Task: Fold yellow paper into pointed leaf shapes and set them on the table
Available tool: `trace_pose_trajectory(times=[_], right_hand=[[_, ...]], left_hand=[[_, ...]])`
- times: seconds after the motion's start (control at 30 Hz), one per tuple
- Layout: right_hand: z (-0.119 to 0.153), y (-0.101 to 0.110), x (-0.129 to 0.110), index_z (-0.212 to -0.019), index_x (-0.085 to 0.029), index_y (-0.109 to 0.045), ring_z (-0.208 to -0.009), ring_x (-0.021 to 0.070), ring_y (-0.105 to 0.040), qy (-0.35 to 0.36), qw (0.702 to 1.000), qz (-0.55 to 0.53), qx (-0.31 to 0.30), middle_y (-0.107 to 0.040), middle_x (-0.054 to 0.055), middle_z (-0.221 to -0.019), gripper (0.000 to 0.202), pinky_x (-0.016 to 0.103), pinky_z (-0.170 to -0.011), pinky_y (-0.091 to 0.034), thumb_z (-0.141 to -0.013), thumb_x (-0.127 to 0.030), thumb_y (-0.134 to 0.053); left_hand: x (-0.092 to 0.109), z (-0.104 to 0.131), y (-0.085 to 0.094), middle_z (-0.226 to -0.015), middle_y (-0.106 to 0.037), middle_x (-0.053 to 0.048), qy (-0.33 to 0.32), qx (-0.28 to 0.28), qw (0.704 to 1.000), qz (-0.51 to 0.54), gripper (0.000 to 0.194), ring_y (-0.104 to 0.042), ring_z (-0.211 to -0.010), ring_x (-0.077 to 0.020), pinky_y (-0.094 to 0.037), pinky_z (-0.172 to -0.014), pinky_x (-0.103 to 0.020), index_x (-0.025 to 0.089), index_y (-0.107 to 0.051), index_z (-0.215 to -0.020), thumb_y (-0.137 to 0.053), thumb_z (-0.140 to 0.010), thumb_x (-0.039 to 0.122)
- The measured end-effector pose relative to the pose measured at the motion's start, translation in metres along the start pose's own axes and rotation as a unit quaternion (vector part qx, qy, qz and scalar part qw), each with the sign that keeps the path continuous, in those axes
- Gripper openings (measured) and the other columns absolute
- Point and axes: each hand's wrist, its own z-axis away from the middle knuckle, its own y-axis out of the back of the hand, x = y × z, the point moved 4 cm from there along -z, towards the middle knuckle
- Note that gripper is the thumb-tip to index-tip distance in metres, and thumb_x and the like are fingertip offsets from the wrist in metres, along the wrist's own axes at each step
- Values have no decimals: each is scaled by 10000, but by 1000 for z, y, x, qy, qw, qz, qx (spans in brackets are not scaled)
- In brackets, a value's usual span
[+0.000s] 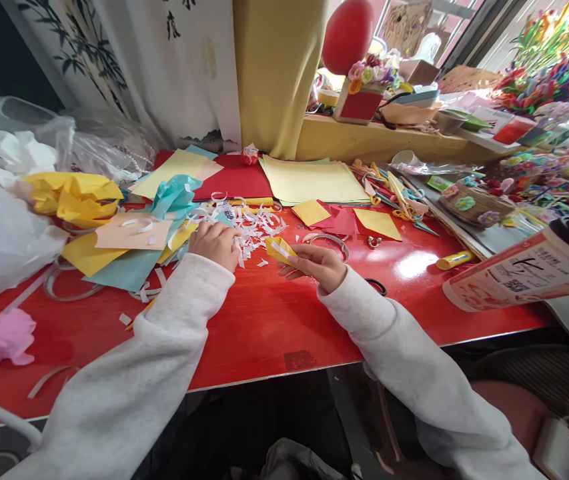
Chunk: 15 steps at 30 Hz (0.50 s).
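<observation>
My right hand (321, 265) pinches a small folded yellow paper (279, 249) above the red table. A white strip lies along that paper's near side. At the left edge of a heap of shredded white paper strips (259, 227) is my left hand (215, 245), back up and fingers curled down. Its fingertips are hidden, so what they hold cannot be made out. Just beyond the right hand lie yellow paper squares (378, 224) and red paper (337, 220). A white ring-shaped strip (337, 241) curls on the table behind the right wrist.
Coloured sheets (129, 267) and crumpled teal paper (174, 195) crowd the left, beside a white plastic bag (4, 227). Scissors (407, 207) lie back right. A tilted paper cup (514, 272) and a yellow glue stick (454, 260) stand and lie right. The table's front edge (284, 371) is near.
</observation>
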Motion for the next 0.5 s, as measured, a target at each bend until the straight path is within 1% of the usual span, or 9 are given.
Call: trace_pose_trajectory(times=[0.07, 0.13, 0.2, 0.23, 0.3, 0.33, 0.4, 0.5], right_hand=[[0, -1, 0, -899, -121, -550, -656, 119, -615, 0, 1000, 4, -5, -643, 67, -807, 340, 243, -601, -506, -632, -320, -620], [-1, -1, 0, -900, -115, -547, -617, 110, -607, 2, 1000, 9, -5, -638, 65, -795, 362, 224, -552, -498, -621, -332, -624], [-1, -3, 1, -889, -112, -548, -562, 98, -593, 2, 1000, 20, -13, -634, 57, -768, 371, 209, -500, -485, -611, -344, -627], [-1, -3, 1, -883, -112, -549, -543, 94, -587, 0, 999, 27, -22, -632, 53, -754, 369, 206, -483, -479, -610, -348, -626], [-2, -4, 1, -887, -116, -552, -537, 92, -585, -4, 999, 35, -37, -630, 45, -742, 367, 205, -479, -479, -610, -346, -626], [-2, -4, 2, -897, -121, -553, -548, 94, -589, -6, 999, 37, -38, -630, 43, -746, 370, 206, -488, -483, -609, -341, -629], [-3, 0, 2, -894, -125, -558, -564, 94, -596, -17, 999, 37, -20, -634, 41, -750, 367, 207, -509, -492, -603, -334, -638], [-3, 7, 1, -803, -106, -583, -559, 97, -605, -47, 998, 48, 3, -642, 51, -717, 314, 209, -529, -503, -610, -348, -636]], left_hand=[[4, -1, 3, -843, -625, -42, 9, -23, 999, 40, 191, -462, -881, -238, -360, -757, -357, 197, -639, -786, -468, -711, 235], [10, -2, 7, -815, -628, -45, 21, -46, 989, 140, 249, -496, -818, -202, -380, -737, -320, 182, -642, -767, -439, -742, 325], [18, -1, 8, -813, -623, -23, 38, -90, 957, 273, 276, -517, -712, -147, -403, -653, -259, 191, -635, -786, -441, -735, 381], [21, 0, 7, -792, -621, -13, 49, -118, 939, 320, 272, -513, -652, -126, -402, -609, -240, 192, -633, -778, -469, -710, 399], [25, 3, 5, -700, -611, 2, 80, -166, 911, 369, 267, -483, -558, -103, -385, -541, -222, 187, -630, -741, -529, -650, 417], [25, 4, 4, -651, -601, 6, 98, -177, 904, 378, 267, -472, -539, -101, -375, -524, -219, 181, -628, -720, -547, -629, 419], [22, 5, 4, -596, -582, 10, 129, -171, 897, 388, 264, -473, -539, -106, -363, -514, -217, 175, -625, -694, -551, -619, 418], [14, 2, 7, -583, -568, 12, 155, -135, 897, 392, 236, -486, -564, -111, -361, -528, -215, 168, -612, -670, -544, -625, 391]])
